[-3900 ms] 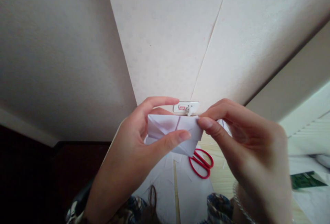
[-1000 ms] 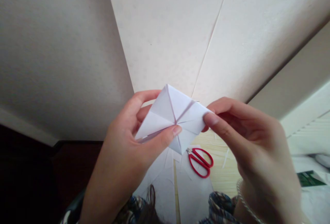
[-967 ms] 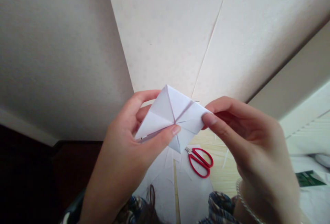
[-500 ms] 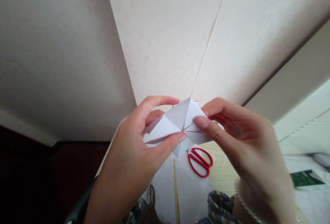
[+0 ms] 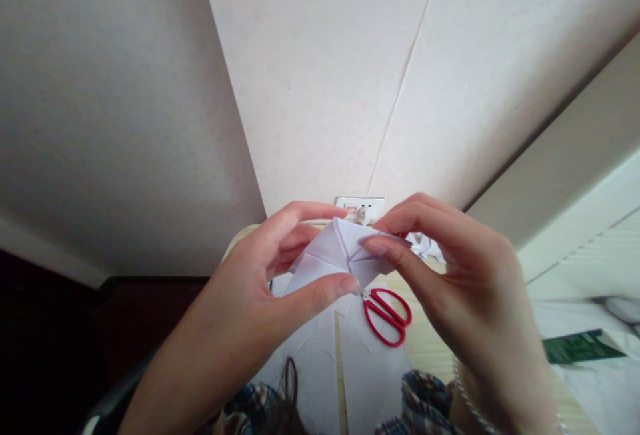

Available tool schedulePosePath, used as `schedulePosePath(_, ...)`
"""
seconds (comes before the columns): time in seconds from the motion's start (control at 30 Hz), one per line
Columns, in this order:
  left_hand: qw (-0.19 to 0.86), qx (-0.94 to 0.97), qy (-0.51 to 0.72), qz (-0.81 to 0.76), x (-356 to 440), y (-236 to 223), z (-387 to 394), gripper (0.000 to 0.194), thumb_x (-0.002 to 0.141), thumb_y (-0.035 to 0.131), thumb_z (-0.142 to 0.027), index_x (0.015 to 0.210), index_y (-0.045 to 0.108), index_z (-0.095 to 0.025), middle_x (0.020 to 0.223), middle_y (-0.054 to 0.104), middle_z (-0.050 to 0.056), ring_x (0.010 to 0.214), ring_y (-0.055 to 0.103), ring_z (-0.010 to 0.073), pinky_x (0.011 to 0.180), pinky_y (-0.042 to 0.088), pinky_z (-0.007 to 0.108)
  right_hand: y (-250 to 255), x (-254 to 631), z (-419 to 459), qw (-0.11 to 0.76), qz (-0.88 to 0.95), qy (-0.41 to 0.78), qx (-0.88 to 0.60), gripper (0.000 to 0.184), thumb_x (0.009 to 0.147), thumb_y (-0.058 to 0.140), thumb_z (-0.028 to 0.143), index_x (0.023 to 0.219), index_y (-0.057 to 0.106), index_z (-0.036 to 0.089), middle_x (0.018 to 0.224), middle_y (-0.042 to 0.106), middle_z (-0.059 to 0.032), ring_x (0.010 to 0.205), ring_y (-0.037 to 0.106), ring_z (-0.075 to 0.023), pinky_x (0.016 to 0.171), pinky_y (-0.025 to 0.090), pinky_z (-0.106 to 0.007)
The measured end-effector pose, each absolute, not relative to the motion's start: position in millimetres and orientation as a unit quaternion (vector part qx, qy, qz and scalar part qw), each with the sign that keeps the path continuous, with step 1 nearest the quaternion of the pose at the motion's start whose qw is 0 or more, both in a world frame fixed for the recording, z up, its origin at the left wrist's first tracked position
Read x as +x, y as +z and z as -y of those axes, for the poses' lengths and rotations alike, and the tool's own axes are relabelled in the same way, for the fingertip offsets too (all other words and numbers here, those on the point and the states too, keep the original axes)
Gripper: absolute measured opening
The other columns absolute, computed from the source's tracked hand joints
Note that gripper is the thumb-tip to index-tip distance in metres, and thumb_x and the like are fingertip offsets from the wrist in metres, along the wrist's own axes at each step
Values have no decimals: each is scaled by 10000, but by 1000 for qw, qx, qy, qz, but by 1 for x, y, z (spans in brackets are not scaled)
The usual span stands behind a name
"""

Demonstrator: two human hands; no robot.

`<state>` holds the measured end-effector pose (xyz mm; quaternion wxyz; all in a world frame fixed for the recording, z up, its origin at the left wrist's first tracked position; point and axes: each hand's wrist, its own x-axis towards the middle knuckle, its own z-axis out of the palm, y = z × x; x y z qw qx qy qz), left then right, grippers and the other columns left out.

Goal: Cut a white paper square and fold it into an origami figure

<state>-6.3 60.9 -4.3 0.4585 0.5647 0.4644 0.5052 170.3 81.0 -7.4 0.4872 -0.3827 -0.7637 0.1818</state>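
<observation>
A folded white paper piece [image 5: 327, 248], with creased triangular flaps meeting at a centre point, is held up above the table between both hands. My left hand [image 5: 270, 281] grips its left and near side, thumb along the lower edge and index finger reaching over the top. On the other side my right hand [image 5: 445, 255] pinches the right flap between thumb and fingers; those fingertips are partly hidden behind the paper. Below the paper lie red-handled scissors [image 5: 373, 338], their blades mostly hidden.
White paper sheets [image 5: 373, 381] cover part of the wooden table [image 5: 430, 348]. A wall socket with a plug [image 5: 363, 211] is behind the hands. Small folded paper pieces [image 5: 425, 246] lie at the back right. A green packet [image 5: 583, 347] rests on white material at right.
Both hands have lowered the paper slightly and tilted it, so its peak sits lower and further left. The wall socket and the paper pieces behind now show.
</observation>
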Motion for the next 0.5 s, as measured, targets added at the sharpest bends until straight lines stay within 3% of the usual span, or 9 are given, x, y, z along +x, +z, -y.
schedulePosePath(0.17,412,612,462,-492,-8,-3,-64,32,766,756,-248,796,765,-255,734,766,-25,669,680,149,606,500,181,-6,168,-80,460,796,190,-344,128,902,686,186,781,652,208,752,630,34,696,585,-96,614,447,-233)
schedulePosePath(0.37,435,556,495,-507,-10,2,-60,50,722,753,-243,694,717,-225,617,675,-22,574,600,145,509,457,188,-4,171,-79,496,762,220,-352,80,900,689,249,832,665,214,813,677,1,782,622,-145,649,473,-271)
schedulePosePath(0.5,456,520,505,-517,-5,5,-58,97,720,752,-255,667,682,-214,571,641,-23,517,563,132,472,433,188,-5,173,-80,500,746,231,-374,164,925,649,254,766,646,212,728,638,4,708,595,-146,621,458,-288)
